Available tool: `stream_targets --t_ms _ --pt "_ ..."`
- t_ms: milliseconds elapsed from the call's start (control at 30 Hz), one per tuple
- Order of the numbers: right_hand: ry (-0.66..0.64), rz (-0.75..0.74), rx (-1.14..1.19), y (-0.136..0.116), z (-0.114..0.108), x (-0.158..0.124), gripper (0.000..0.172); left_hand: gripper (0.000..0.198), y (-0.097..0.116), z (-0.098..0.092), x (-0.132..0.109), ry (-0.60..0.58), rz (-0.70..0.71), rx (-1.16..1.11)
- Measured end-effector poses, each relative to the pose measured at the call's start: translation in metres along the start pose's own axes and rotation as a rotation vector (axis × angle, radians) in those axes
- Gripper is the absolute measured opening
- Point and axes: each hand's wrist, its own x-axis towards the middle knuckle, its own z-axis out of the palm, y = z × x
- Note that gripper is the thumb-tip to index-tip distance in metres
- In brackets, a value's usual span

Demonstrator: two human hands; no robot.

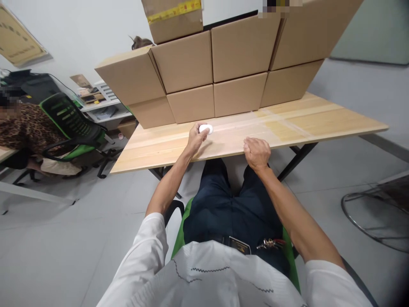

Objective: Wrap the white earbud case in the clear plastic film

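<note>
A small white oval case [206,128], with the look of an earbud case, is held between the thumb and fingers of my left hand [197,137]. That hand is just above the wooden table [230,132], left of its middle. My right hand [257,152] is curled into a loose fist at the table's near edge, some way right of the case. Nothing shows sticking out of its fingers, and its palm side is hidden.
Two rows of brown cardboard boxes [190,104] stand along the table's far side, with a taped box [175,21] on top. A person in a leopard-print top [24,123] sits at the left, by a green-and-black chair [68,123]. A round metal frame [354,219] stands at the right.
</note>
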Motion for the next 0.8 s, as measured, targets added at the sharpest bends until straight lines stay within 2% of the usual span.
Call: stream_targets --t_ms 133,267,367,500,600,700,800 --pt "-0.021 0.011 0.006 -0.005 -0.005 0.002 0.050 0.037 0.014 0.016 -0.010 0.028 -0.099 -0.241" --pt "-0.069 0.038 0.023 -0.014 -0.016 0.005 0.046 0.032 0.028 0.029 -0.022 0.054 -0.189 -0.434" --pt "-0.088 0.052 0.046 -0.018 -0.024 0.007 0.046 0.030 0.042 0.036 -0.032 0.058 -0.308 -0.551" --pt "-0.141 0.056 0.083 -0.013 -0.029 0.008 0.046 0.040 0.063 0.042 -0.044 0.042 -0.488 -0.662" --pt "-0.111 0.068 0.110 -0.013 -0.035 0.010 0.053 0.045 0.073 0.045 -0.053 0.026 -0.609 -0.703" --pt "-0.051 0.017 0.181 -0.030 -0.048 0.016 0.059 0.047 0.078 0.049 -0.060 0.000 -0.661 -0.754" --pt "-0.044 -0.093 0.357 -0.067 -0.063 0.023 0.064 0.045 0.080 0.055 -0.066 -0.048 -0.670 -0.765"
